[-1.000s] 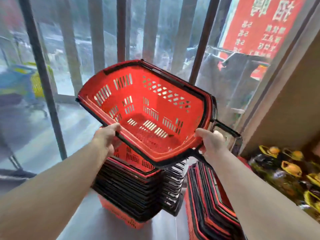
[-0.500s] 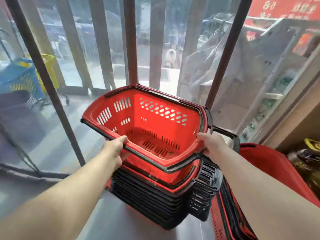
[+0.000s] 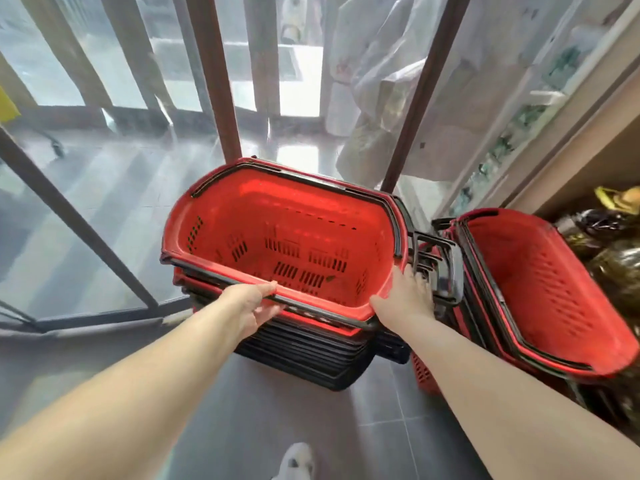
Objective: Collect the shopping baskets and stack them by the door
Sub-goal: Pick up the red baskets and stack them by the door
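Atop the stack (image 3: 311, 353), a slotted red plastic basket (image 3: 294, 216); left hand (image 3: 252, 306) grips its rim, right hand (image 3: 405, 296) touches flat.

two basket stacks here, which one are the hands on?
The left stack, by the glass: the left hand pinches its top rim and the right hand rests on its corner. The right stack, by the shelf, is untouched.

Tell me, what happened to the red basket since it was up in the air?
The red basket came down, levelled out and now sits on the stack. The left hand still pinches its near rim; the right hand stays at the right corner, its grip blurred. The second stack on the right stayed put.
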